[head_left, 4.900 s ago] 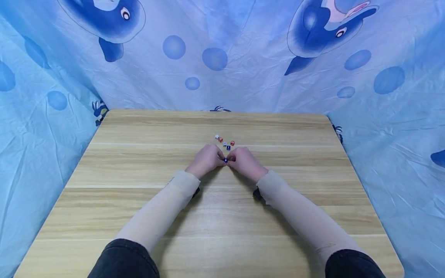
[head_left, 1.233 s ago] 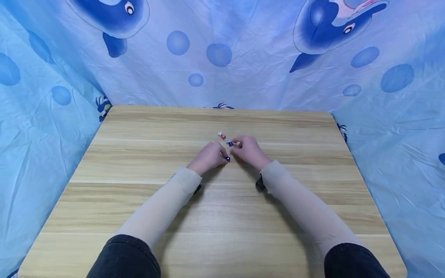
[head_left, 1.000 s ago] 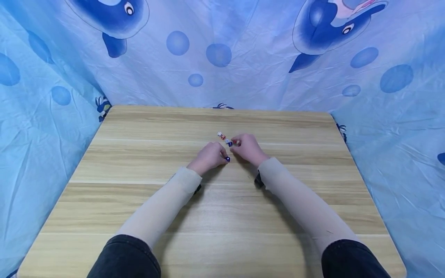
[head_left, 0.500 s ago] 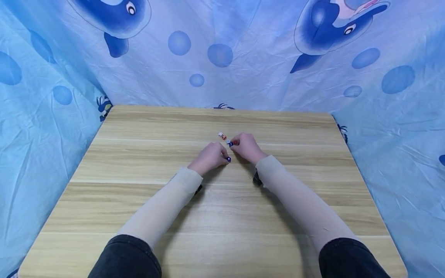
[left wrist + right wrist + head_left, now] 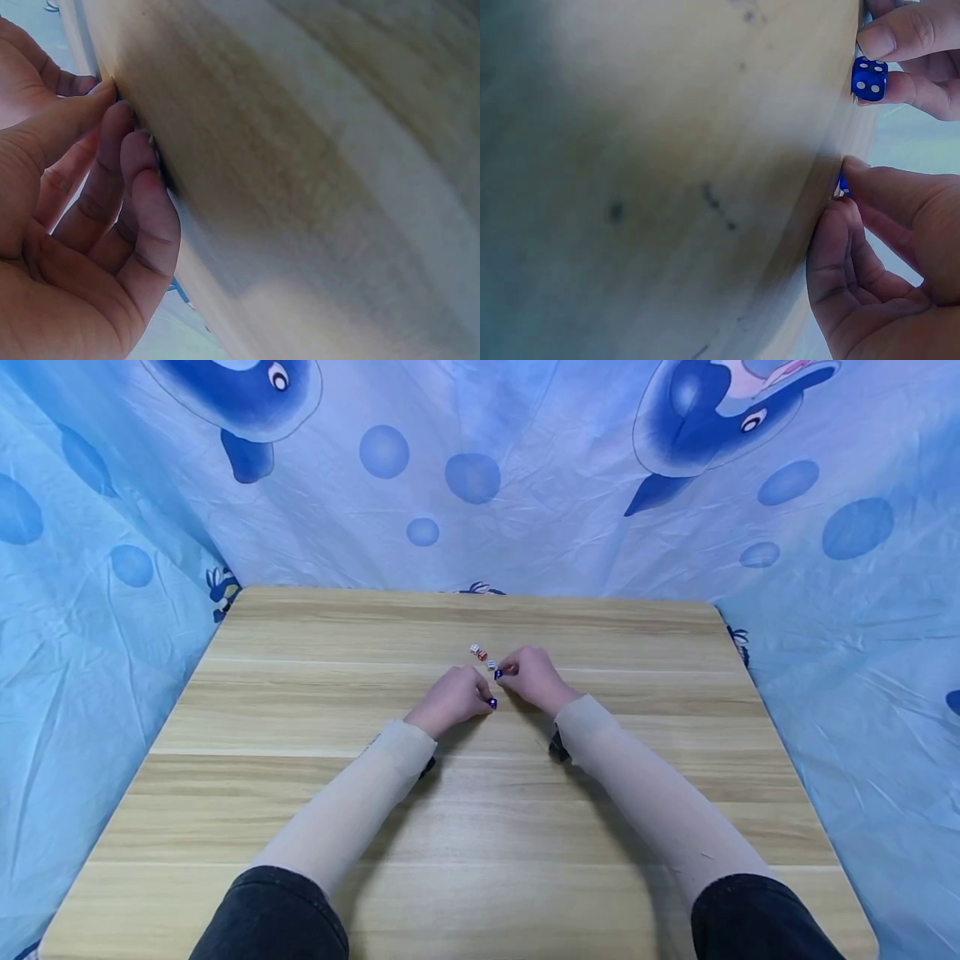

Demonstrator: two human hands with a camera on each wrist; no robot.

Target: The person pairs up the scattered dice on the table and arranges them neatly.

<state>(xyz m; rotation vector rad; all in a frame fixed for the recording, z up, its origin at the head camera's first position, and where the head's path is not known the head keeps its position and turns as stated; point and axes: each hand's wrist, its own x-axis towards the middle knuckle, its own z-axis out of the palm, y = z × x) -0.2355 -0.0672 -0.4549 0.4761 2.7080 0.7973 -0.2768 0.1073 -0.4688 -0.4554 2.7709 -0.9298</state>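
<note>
A small blue die (image 5: 492,703) with white pips is pinched at the fingertips of my left hand (image 5: 450,700) on the wooden tabletop; the right wrist view shows this blue die (image 5: 870,79) up close. My right hand (image 5: 536,681), slightly farther back, pinches a second blue die (image 5: 498,674) between thumb and finger. In the right wrist view only a sliver of that second blue die (image 5: 845,184) shows between the fingertips. A white die (image 5: 491,666) lies just beyond it. Farther back to the left, a red die (image 5: 482,655) and another white die (image 5: 474,648) sit close together.
The wooden table (image 5: 480,827) stretches around both forearms. A blue curtain (image 5: 555,543) with cartoon dolphins hangs behind it and along both sides.
My right hand has left the front blue die, gone back to the other blue die and drawn it slightly nearer. A red die seen earlier there is now hidden. My left hand stays put.
</note>
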